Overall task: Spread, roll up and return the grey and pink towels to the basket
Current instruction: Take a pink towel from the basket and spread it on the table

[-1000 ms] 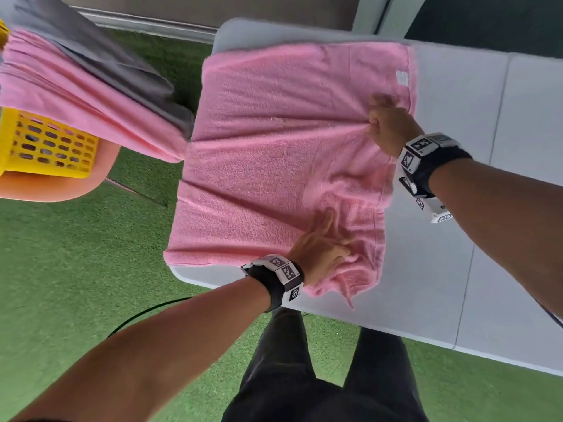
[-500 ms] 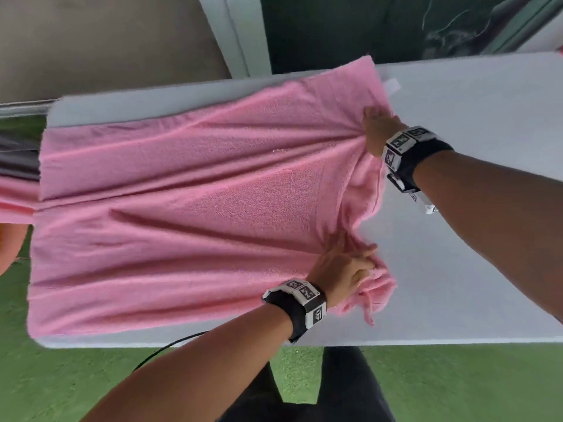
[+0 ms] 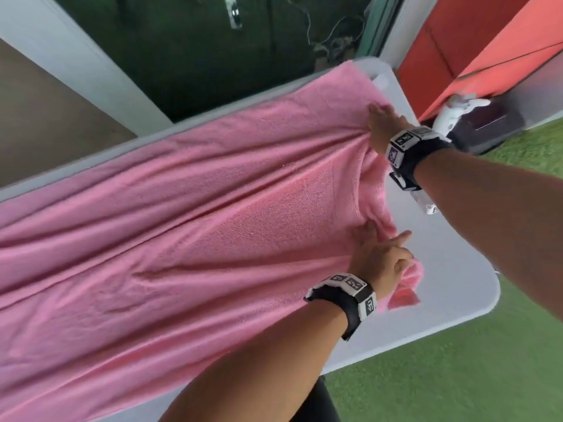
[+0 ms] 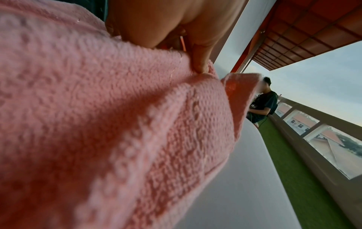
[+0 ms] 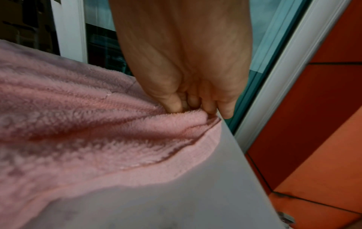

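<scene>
While both hands, left hand (image 3: pixel 377 260) and right hand (image 3: pixel 382 129), pinch the pink towel (image 3: pixel 182 239) on the white desk (image 3: pixel 457 269), green turf (image 3: pixel 457 376) surrounds it.

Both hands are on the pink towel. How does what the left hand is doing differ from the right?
The left hand grips the near corner of the pink towel, forefinger sticking out; the right hand pinches the far end, fingers bunched.
Cloth under the left hand is crumpled into a lump, while at the right hand it gathers in long pleats.
Both hold the same end of the towel on the white table.
</scene>
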